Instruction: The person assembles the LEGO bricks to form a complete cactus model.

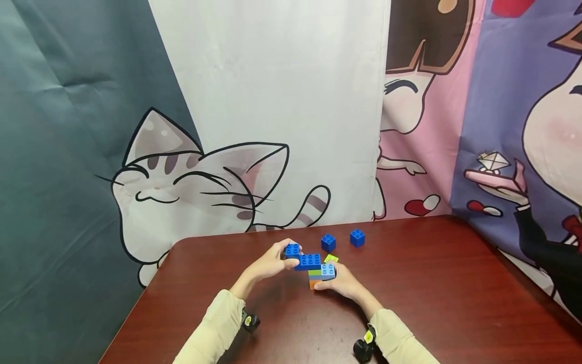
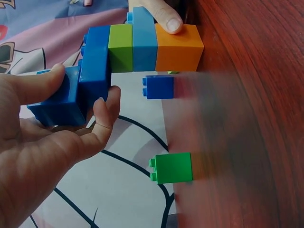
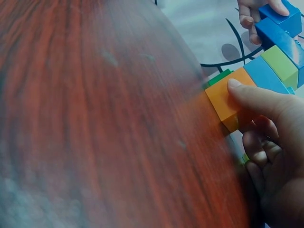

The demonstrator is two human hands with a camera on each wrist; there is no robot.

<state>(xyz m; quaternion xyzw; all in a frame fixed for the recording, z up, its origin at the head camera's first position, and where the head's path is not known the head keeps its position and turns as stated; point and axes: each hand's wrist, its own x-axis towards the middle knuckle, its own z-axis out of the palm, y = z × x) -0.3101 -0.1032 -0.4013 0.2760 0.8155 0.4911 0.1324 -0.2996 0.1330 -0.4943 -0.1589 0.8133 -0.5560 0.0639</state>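
My left hand (image 1: 271,260) pinches a square blue brick (image 2: 61,97) between thumb and fingers. This brick meets one end of a longer blue brick (image 1: 310,261); whether the two are fully pressed together I cannot tell. The long brick joins a stack made of a lime brick (image 2: 120,48), a light blue brick (image 2: 144,47) and an orange brick (image 2: 179,50). From the other side, my right hand (image 1: 345,283) grips the lower stack, its thumb on the orange brick. The stack is held over the table, studs up in the head view.
Two loose blue bricks, one nearer (image 1: 328,242) and one farther right (image 1: 357,237), sit on the brown table (image 1: 454,293). A lime piece (image 1: 331,258) lies behind my right hand. The left wrist view shows a green brick (image 2: 173,168). A printed curtain (image 1: 273,101) hangs behind.
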